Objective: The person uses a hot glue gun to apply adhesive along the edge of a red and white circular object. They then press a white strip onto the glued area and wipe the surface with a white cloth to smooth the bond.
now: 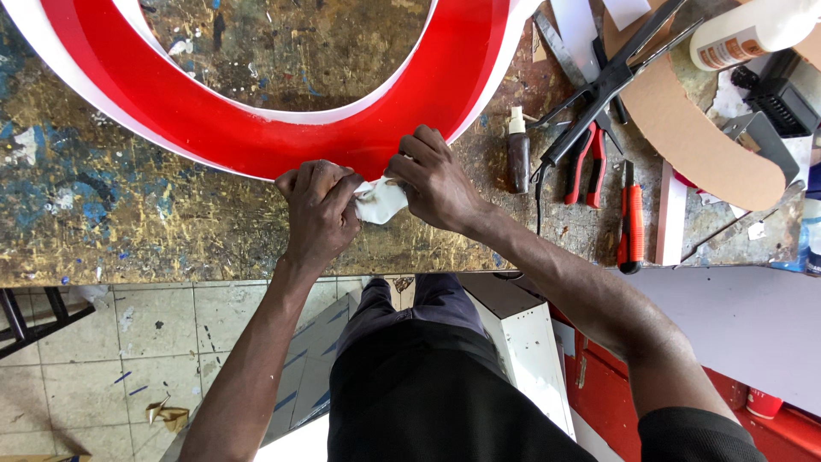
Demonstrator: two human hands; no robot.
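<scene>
Film point(379, 202) bunches in both your pinching hands, left hand point(318, 210) and right hand point(438, 181), at six o'clock on the red ring point(256, 128); most stays unpeeled.

On a paint-spattered workbench point(128, 222) lies a big red ring-shaped sign letter point(282, 128) with a white rim. At its lower edge the left hand point(318, 210) and the right hand point(436, 180) both pinch a crumpled piece of white film point(379, 202) held between them, right against the red face. To the right lie red-handled pliers point(590, 162), a red utility knife point(631, 218), a brown-handled tool point(518, 154) and a curved cardboard strip point(693, 137).
</scene>
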